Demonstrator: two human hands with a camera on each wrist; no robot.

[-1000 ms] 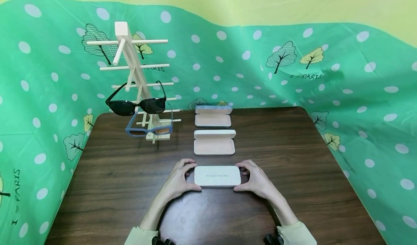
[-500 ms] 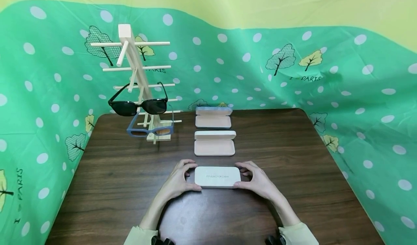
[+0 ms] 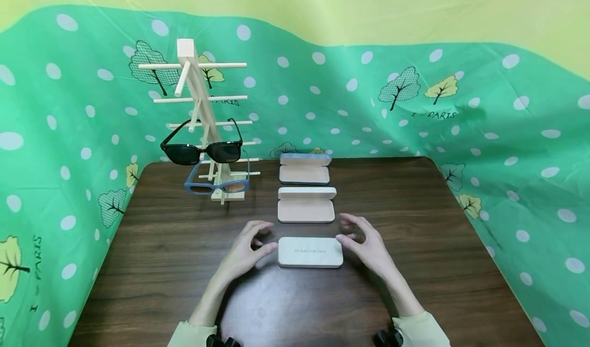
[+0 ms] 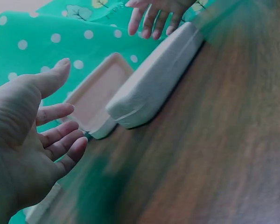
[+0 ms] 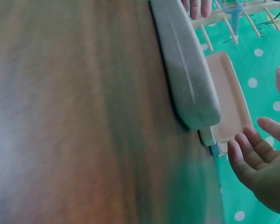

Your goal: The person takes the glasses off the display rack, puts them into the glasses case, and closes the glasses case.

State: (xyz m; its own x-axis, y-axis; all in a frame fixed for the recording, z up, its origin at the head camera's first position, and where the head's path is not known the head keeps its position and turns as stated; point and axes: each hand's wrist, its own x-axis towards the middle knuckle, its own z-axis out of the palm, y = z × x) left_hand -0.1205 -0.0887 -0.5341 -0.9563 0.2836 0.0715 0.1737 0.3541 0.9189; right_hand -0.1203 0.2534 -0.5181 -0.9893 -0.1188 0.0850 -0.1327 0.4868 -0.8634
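Observation:
A closed white glasses case (image 3: 310,259) with small lettering on its lid lies flat on the table in the head view. My left hand (image 3: 243,250) is held just off its left end, fingers loosely bent and thumb pointing at the case. At the other end, my right hand (image 3: 367,247) hovers with its thumb tip by the upper right corner. Both wrist views show a gap between hand and case: the left palm (image 4: 32,135) and the right fingers (image 5: 254,149) hold nothing.
Behind the closed case stand a white glasses case (image 3: 306,212) and a blue-edged one (image 3: 304,175), lids raised. To the left, a wooden display rack (image 3: 203,96) with pegs bears black sunglasses (image 3: 184,155) and blue-framed glasses (image 3: 201,188). A green patterned cloth (image 3: 350,126) hangs behind the table.
Both hands, which had thumbs and fingers at the ends of the closed case, have come away from it. The case stays closed in its place; the head view has shifted slightly.

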